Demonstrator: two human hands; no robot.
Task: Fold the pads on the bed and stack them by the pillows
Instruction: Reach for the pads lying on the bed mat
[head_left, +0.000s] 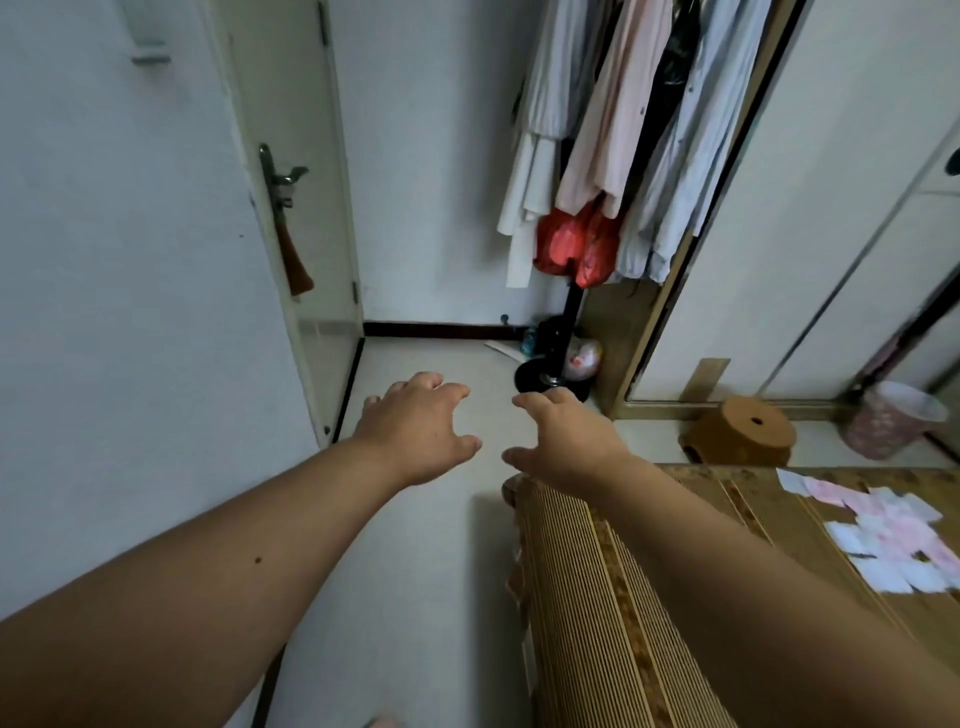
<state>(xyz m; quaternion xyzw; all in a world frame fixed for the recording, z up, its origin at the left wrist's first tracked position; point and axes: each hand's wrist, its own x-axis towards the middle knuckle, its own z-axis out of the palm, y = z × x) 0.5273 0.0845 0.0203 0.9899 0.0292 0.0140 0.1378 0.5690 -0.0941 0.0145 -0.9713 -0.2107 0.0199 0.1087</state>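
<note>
- Centrally, left hand and right hand reach forward, fingers spread, holding nothing.
- Scattered white-and-pink square pads lie on brown woven-mat bed, lower right.

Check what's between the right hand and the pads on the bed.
Head view: only bare woven bed mat lies between the right hand and the white and pink pads; nothing else sits there.
</note>
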